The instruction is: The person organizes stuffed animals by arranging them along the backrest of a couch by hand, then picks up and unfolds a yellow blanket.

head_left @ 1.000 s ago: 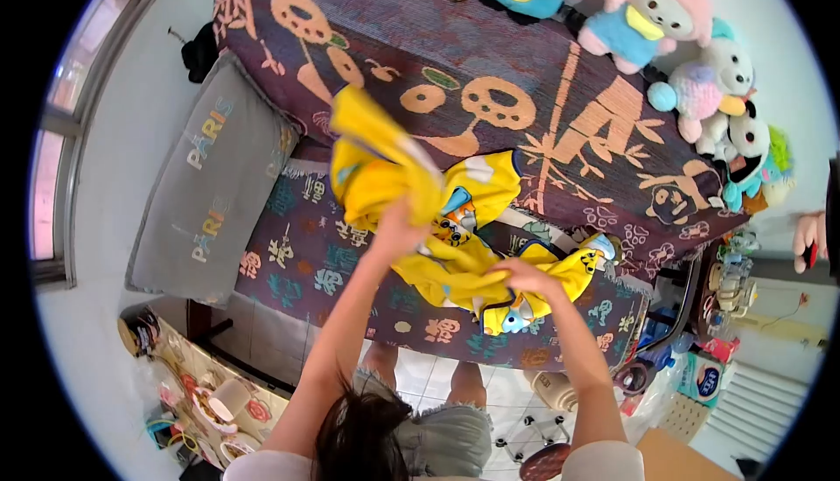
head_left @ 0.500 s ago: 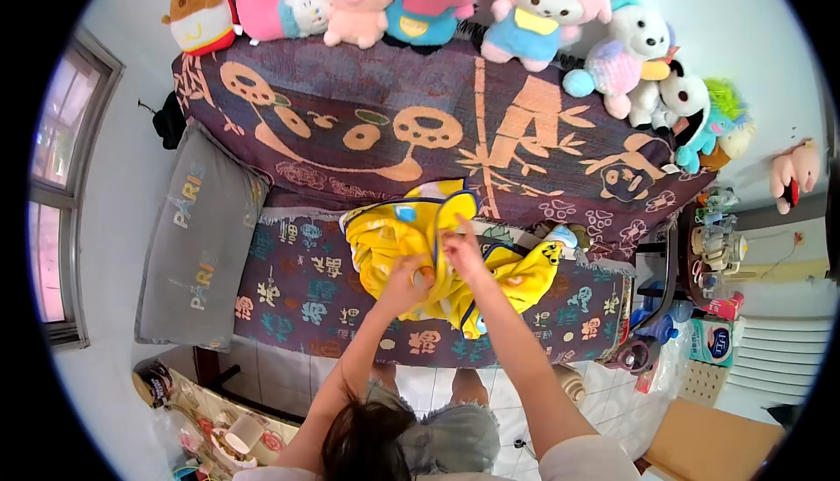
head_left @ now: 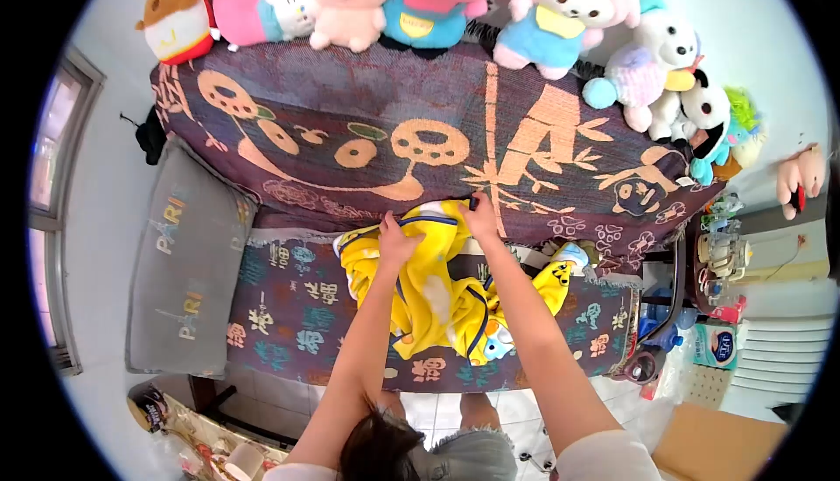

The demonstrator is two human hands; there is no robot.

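A crumpled yellow blanket [head_left: 429, 297] with dark blue edging and white and light-blue printed patches lies in the middle of the sofa seat. At its upper left part, my left hand [head_left: 398, 240] is closed on the cloth, with the thumb pointing right. My right hand [head_left: 479, 219] pinches the blue-edged top corner, near the sofa back. Between both hands a stretch of the edging runs roughly level. The blanket's right end [head_left: 556, 280] stays bunched, beyond my right forearm.
The sofa seat cover [head_left: 306, 341] has printed characters; a panda-patterned throw [head_left: 350, 149] covers the back. Several plush toys [head_left: 429, 22] line its top. A grey cushion [head_left: 188, 262] leans at the left. Right of the sofa are a tissue pack [head_left: 716, 345] and a cardboard piece [head_left: 713, 437].
Both hands have moved up toward the sofa back, and the blanket's top edge is spread wider between them. The lower middle of the blanket has opened out. The view has shifted slightly.
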